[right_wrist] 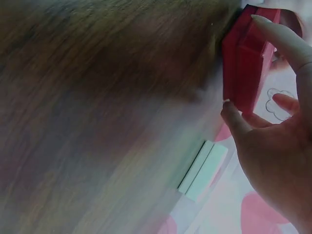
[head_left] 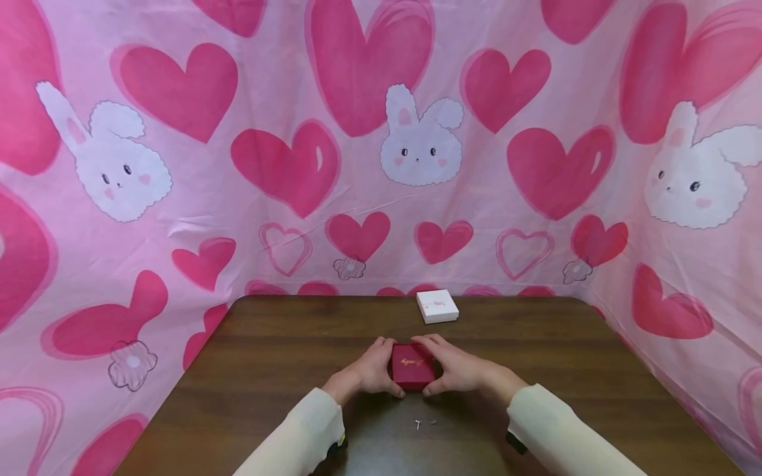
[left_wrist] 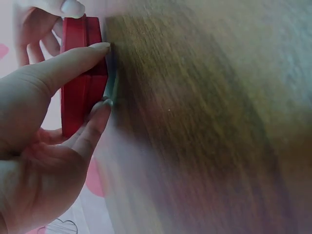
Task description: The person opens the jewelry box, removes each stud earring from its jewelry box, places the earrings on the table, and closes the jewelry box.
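Note:
A small dark-red gift box [head_left: 413, 365], its lid on and gold script on top, sits on the wooden table between the two hands. My left hand [head_left: 375, 370] grips its left side, thumb at the near edge and fingers toward the far corner. From the other side my right hand [head_left: 457, 367] holds it the same way. The left wrist view shows the left thumb lying across the red box [left_wrist: 78, 87]. In the right wrist view the right thumb and fingertips clasp the box [right_wrist: 246, 63] at its ends.
Two tiny silvery pieces lie near me on the brown table [head_left: 268, 370]: one T-shaped piece [head_left: 418, 424] and a smaller piece [head_left: 433, 422]. A white box [head_left: 438, 307] with pink lettering stands at the back edge. Behind hangs a pink cloth [head_left: 286, 86] with hearts and rabbits.

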Motion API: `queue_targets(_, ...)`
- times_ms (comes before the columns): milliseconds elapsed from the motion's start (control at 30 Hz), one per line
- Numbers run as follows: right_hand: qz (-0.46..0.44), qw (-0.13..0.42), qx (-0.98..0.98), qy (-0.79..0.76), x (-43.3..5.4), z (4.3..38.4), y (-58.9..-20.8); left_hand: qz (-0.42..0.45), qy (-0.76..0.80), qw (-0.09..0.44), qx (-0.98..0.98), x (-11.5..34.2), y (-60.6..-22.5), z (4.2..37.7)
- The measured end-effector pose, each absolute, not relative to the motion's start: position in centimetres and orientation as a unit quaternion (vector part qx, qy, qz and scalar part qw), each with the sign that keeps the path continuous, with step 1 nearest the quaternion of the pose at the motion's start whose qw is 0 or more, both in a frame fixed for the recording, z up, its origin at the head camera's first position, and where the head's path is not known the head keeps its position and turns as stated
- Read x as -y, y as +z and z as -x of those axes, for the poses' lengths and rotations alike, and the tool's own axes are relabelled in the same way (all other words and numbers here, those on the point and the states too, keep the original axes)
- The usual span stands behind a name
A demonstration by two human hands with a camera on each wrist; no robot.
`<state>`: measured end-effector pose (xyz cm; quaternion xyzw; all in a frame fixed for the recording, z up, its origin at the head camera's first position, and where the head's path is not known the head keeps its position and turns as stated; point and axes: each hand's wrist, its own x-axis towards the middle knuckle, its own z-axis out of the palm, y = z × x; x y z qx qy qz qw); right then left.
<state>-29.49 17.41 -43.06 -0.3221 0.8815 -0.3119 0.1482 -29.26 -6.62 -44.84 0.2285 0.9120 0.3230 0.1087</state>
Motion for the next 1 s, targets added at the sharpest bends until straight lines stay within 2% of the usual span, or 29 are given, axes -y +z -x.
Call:
queue_targets(233,0.314,0.136,-0.870,-0.356,-17.9,29.3,-43.3,-0.234,0.335,0.105,-0.907,6.9,-44.8,29.2)
queue_targets(467,0.324,0.103,-0.874,-0.347,-18.1,29.2,-43.2,-0.270,0.346,0.075,-0.895,6.9,-45.1,29.8)
queue_targets(633,0.333,0.082,-0.876,-0.339,-18.3,29.1,-42.8,-0.261,0.356,0.087,-0.893,6.5,-43.5,29.0)
queue_targets(1000,0.345,0.064,-0.862,-0.366,-19.6,28.8,-42.3,-0.269,0.369,0.079,-0.886,5.6,-43.1,28.5)
